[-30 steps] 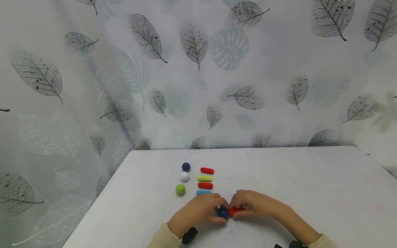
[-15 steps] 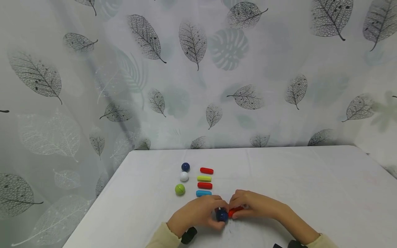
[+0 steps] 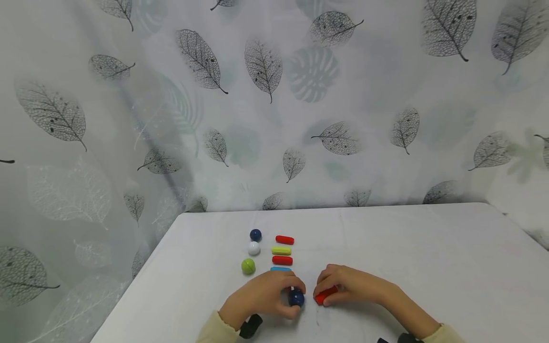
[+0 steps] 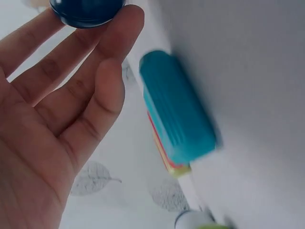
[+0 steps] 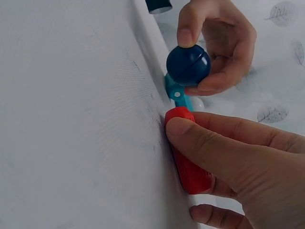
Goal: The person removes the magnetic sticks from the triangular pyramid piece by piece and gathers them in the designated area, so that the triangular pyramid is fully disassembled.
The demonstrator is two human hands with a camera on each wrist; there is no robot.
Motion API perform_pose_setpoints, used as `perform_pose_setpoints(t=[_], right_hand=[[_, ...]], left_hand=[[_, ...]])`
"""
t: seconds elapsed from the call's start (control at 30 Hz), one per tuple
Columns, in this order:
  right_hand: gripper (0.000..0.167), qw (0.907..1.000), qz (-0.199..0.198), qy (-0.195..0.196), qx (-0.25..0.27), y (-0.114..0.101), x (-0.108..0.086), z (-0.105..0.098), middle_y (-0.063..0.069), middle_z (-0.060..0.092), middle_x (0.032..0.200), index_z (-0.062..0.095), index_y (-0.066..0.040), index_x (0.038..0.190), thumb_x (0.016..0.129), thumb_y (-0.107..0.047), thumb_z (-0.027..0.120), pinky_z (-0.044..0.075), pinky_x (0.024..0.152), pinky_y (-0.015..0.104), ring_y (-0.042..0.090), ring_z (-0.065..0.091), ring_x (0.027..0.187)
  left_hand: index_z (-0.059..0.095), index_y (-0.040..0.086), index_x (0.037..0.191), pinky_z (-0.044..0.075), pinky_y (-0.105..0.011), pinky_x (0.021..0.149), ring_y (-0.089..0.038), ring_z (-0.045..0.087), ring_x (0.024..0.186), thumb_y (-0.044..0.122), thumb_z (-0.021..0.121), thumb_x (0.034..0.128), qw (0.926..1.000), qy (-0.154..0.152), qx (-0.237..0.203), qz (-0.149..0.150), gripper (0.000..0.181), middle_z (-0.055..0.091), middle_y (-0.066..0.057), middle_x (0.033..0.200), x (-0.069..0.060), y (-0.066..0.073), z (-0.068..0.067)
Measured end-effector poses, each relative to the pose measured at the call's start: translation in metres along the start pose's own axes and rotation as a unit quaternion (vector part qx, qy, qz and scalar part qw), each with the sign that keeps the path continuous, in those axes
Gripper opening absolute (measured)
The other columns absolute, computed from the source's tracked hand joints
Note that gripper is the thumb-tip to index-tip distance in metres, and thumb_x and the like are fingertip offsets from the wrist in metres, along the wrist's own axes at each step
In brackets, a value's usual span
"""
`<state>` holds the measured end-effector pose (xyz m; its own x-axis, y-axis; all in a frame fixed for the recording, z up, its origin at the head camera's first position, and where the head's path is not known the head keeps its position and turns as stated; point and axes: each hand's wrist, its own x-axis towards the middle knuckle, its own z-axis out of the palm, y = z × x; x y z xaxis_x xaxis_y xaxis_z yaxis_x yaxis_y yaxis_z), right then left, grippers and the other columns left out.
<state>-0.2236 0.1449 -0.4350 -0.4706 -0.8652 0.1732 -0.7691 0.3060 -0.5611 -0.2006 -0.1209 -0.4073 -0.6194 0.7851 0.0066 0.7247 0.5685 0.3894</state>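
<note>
My left hand pinches a glossy dark blue ball between thumb and fingertips, low over the white table. To its right, my right hand holds a short red rod by thumb and fingers. A gap separates ball and rod in the head view. The right wrist view shows the ball beyond the near end of the red rod; a seam line crosses the ball. Just behind my left hand lies a light blue rod, partly covered; it shows large in the left wrist view as a ridged blue rod.
Beyond my hands on the white table, a red rod, a yellow-green rod and another red rod lie in a column. Left of them are a green ball, a white ball and a dark blue ball.
My left hand has moved left with the blue ball, which was against the end of the red rod and is now apart from it. My right hand keeps its grip on the rod.
</note>
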Motion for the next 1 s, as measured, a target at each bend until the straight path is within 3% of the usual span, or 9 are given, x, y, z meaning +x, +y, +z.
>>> perform_pose_setpoints(t=[0.13, 0.33, 0.57, 1.0], right_hand=[[0.022, 0.9997, 0.019, -0.007, 0.012, 0.002, 0.001, 0.000, -0.012, 0.064, 0.105, 0.073, -0.021, 0.111, 0.092, -0.032, 0.067, 0.049, 0.078, 0.020, 0.000, 0.050, 0.095], [0.024, 0.9986, 0.040, -0.020, 0.029, 0.003, 0.003, -0.001, -0.011, 0.064, 0.105, 0.073, -0.020, 0.112, 0.092, -0.032, 0.068, 0.049, 0.079, 0.020, -0.001, 0.050, 0.096], [0.024, 0.9983, 0.041, -0.019, 0.036, 0.002, 0.003, 0.001, -0.011, 0.064, 0.105, 0.072, -0.020, 0.112, 0.092, -0.031, 0.068, 0.050, 0.079, 0.020, -0.001, 0.050, 0.097], [0.022, 0.9979, 0.049, -0.021, 0.036, 0.000, 0.002, 0.000, -0.013, 0.064, 0.105, 0.072, -0.021, 0.112, 0.090, -0.027, 0.070, 0.050, 0.081, 0.021, -0.001, 0.051, 0.098]], left_hand=[[0.068, 0.019, 0.107, 0.045, -0.011, 0.073, 0.001, 0.054, 0.079, 0.028, 0.071, 0.0835, 0.9996, 0.017, 0.005, -0.020, 0.025, 0.061, 0.016, 0.094, -0.010, -0.004, -0.007], [0.067, 0.018, 0.108, 0.049, -0.016, 0.074, 0.000, 0.055, 0.082, 0.028, 0.074, 0.0843, 0.9962, 0.041, -0.026, -0.073, 0.026, 0.062, 0.016, 0.095, -0.031, -0.013, -0.018], [0.066, 0.015, 0.109, 0.051, -0.023, 0.074, -0.004, 0.054, 0.084, 0.024, 0.076, 0.0832, 0.9921, 0.076, -0.025, -0.097, 0.029, 0.061, 0.014, 0.093, -0.060, -0.031, -0.028], [0.067, 0.014, 0.107, 0.049, -0.025, 0.071, -0.009, 0.056, 0.083, 0.020, 0.079, 0.0783, 0.9829, 0.068, -0.028, -0.169, 0.032, 0.064, 0.010, 0.099, -0.076, -0.057, -0.033]])
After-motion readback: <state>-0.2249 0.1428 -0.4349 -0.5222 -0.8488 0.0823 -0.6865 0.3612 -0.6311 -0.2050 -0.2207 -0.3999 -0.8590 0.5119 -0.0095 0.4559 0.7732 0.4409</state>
